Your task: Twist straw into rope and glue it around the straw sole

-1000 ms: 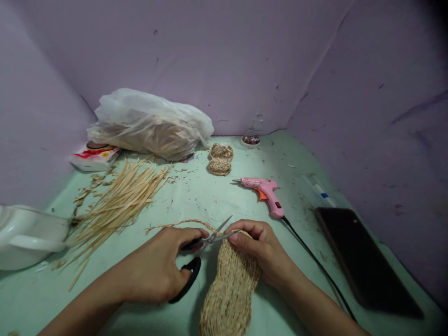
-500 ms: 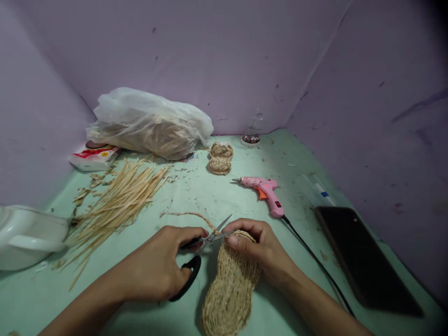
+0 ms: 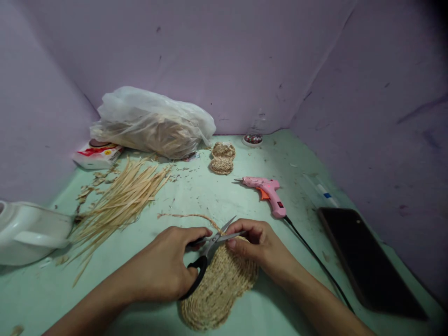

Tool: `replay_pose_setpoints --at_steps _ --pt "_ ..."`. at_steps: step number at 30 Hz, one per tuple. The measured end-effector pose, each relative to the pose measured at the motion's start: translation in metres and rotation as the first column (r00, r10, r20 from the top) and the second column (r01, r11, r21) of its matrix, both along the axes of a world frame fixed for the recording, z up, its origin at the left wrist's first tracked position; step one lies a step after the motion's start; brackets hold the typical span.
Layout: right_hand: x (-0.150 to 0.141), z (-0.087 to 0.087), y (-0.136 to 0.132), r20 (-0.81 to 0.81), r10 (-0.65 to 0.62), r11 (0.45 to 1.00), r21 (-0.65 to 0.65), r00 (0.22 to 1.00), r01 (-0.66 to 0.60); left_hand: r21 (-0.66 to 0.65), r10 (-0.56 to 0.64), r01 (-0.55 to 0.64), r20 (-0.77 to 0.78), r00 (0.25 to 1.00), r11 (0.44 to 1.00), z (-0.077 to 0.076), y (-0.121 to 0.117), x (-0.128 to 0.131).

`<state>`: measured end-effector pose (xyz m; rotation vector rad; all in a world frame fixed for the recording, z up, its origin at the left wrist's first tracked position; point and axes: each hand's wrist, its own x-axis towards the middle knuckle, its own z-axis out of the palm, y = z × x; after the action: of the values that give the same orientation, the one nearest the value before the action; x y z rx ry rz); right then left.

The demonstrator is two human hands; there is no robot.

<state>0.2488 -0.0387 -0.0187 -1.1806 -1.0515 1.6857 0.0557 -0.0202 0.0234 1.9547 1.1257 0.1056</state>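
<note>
My left hand (image 3: 168, 261) grips black-handled scissors (image 3: 214, 240), whose blades stand apart around a braided straw cord (image 3: 199, 216) close to where it leaves the sole. The cord's loose end trails off to the left over the table. With thumb and fingers my right hand (image 3: 257, 240) pinches the upper end of a coiled straw sole (image 3: 217, 289), shaped like a shoe sole. The sole tilts toward the lower left, partly covered by the scissors' handle and both hands.
A pink glue gun (image 3: 266, 189) lies beyond my right hand, its cord running past a dark phone (image 3: 367, 261). Straw strips (image 3: 122, 200) and a white jug (image 3: 31, 233) are at left. Farther back are a plastic bag (image 3: 154, 123), a smaller woven piece (image 3: 222, 159) and a bead container (image 3: 253, 135).
The sole has swung so its lower end lies farther left, under the scissors' handle. Both the scissors and my left hand have shifted slightly right, with the blades now around the cord nearer its base.
</note>
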Motion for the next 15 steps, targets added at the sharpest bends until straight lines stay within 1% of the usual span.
replay_pose_setpoints --at_steps 5,10,15 --pt "0.0 0.0008 0.0011 0.04 -0.028 0.998 0.062 0.999 0.026 0.041 -0.011 0.012 -0.027 1.0 0.999 0.0004 -0.0032 0.0007" --pt "-0.0028 0.0037 0.0002 0.1 -0.029 0.998 0.061 0.995 0.023 0.079 -0.008 0.011 -0.032 0.999 0.997 -0.0015 -0.0064 0.0007" --pt "-0.0045 0.0037 -0.0008 0.115 -0.049 0.994 0.098 0.992 0.038 0.077 -0.018 0.02 -0.026 1.0 0.997 -0.0019 -0.0076 0.0004"
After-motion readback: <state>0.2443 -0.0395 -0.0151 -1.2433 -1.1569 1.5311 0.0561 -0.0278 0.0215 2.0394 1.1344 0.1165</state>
